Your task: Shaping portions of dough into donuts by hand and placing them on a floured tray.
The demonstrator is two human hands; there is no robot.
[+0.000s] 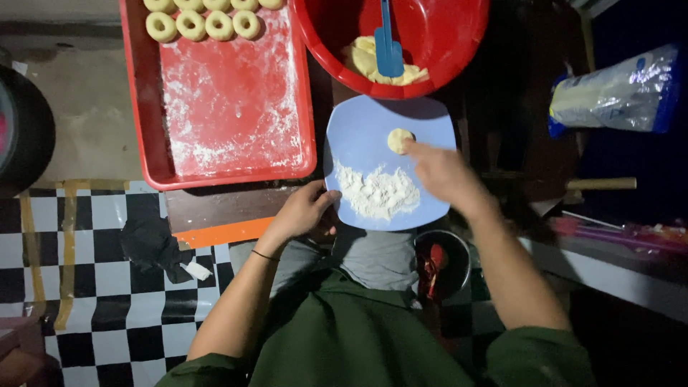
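Left hand (304, 211): the near left rim of the blue plate (358, 129) is being gripped.
Right hand (444, 172): the dough ball (399, 140) is being pressed by open fingers.
Dough ball: being kept far on the plate, beyond the flour (378, 192).

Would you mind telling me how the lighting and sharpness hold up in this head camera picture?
Head view: light falls on the centre, so the red tray, the blue plate and the dough piece read clearly; the right side and lower edge sink into deep shadow; the right hand is slightly motion-blurred, the left hand sharper; faint glare on the plastic bag.
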